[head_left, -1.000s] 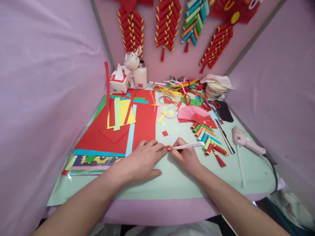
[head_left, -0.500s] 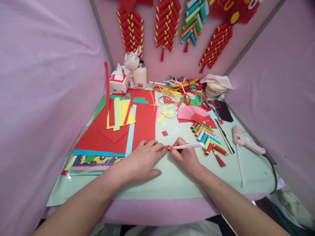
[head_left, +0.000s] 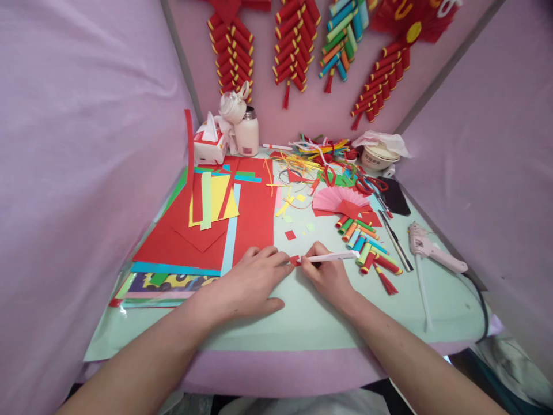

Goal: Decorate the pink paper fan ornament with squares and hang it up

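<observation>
My right hand [head_left: 327, 273] is closed round a white pen [head_left: 334, 256], its tip at a small piece of red paper [head_left: 294, 260] on the table. Lying flat to the left, my left hand [head_left: 254, 279] has its fingers stretched out and its fingertips at the paper's left edge. A second red paper square [head_left: 290, 235] lies just beyond. Right of the pen is a craft of coloured paper rolls [head_left: 365, 245] with a red tassel [head_left: 386, 282], topped by a pink folded paper fan [head_left: 334, 199].
Red paper sheets [head_left: 254, 219] and coloured strips cover the left side. At the back stand a tissue box [head_left: 210, 148], a white bottle [head_left: 247, 135] and a pile of coloured strips [head_left: 324, 151]. Red-handled scissors [head_left: 370, 184], a black phone [head_left: 394, 196] and a glue gun [head_left: 434, 251] lie at right.
The whole view has shifted slightly to one side. Both hands, the pen and the red paper piece keep almost the same places relative to each other.
</observation>
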The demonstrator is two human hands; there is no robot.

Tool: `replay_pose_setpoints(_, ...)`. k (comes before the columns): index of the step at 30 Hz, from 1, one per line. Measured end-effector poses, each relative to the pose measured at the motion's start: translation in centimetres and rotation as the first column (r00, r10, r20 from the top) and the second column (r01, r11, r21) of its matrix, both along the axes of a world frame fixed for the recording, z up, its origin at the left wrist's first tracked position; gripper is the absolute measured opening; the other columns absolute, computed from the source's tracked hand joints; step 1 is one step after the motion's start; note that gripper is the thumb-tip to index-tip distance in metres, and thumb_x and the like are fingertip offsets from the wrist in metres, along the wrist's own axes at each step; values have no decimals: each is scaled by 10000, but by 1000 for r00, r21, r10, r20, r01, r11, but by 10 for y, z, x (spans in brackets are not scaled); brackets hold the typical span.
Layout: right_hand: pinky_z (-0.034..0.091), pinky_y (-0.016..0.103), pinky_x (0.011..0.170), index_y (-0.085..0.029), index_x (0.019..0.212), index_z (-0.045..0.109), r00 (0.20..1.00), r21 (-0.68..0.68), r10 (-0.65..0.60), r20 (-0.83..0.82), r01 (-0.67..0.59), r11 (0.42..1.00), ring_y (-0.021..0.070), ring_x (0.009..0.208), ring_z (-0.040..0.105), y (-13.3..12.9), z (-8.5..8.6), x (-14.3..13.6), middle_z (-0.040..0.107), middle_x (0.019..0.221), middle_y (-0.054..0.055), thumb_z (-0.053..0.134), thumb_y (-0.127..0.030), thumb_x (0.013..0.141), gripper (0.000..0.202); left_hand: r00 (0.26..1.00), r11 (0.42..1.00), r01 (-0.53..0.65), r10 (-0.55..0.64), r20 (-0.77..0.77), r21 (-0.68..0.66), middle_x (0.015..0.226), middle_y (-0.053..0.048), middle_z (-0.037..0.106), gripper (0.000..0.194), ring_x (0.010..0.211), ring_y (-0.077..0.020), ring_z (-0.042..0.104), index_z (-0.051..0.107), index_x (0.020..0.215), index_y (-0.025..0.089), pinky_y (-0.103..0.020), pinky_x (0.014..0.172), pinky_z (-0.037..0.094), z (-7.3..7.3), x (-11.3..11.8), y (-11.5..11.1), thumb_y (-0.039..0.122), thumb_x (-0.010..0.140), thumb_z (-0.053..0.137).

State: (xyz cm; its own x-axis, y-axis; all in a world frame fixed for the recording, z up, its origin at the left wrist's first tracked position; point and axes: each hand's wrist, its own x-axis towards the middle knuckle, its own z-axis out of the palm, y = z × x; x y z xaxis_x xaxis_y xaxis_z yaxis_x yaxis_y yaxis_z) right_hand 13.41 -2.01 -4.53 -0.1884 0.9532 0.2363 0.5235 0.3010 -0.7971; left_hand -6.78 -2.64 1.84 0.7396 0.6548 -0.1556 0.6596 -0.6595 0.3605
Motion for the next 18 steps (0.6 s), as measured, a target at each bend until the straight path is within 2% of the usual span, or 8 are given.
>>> replay_pose_setpoints(18,278,223,463,-210,659,407,1000,25,7,14,-7,1000,84,473,363,0,-3,2,388,540,-73,522,-248,832,210,1000,1000,5,-5,-22,4,1245,-62,541,521,1145,-270,438,479,1295,247,-383,892,329,1,0,0,339,790,573)
